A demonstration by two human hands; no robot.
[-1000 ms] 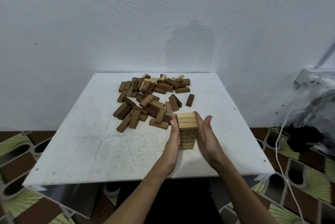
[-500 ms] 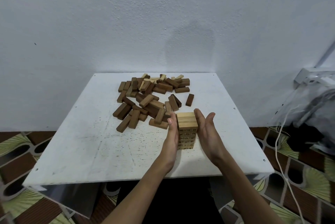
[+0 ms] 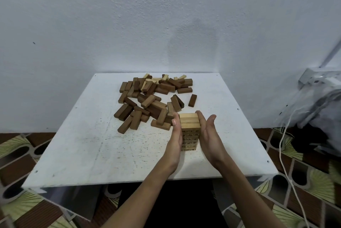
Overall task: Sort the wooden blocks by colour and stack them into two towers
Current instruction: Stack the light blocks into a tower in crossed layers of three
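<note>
1. Since the frame a second ago, both hands are easing slightly off the sides of the light tower, the right palm turning a little more open; nothing else on the table is shifting.
2. Lying on the far left-centre of the white square table (image 3: pixel 77 146) is the loose heap of dark and light brown wooden blocks (image 3: pixel 147 102), mostly dark ones, with one dark block (image 3: pixel 192 100) sitting apart at its right.
3. Standing just in front of that heap is the short tower of pale wooden blocks (image 3: pixel 190 131), several layers high, three blocks across its top.
4. Pressing flat against the tower's left face is the left hand (image 3: pixel 175 139), fingers straight, gripping nothing.
5. Flanking the right face is the right hand (image 3: pixel 208 135), open and upturned, fingertips at the top layer, holding nothing.
6. Judging by look, these blocks are being light, rigid and smooth, so layers could slide; squaring them by flat pressure on opposite faces seems safest, and loose blocks are best pinched across their long sides.
</note>
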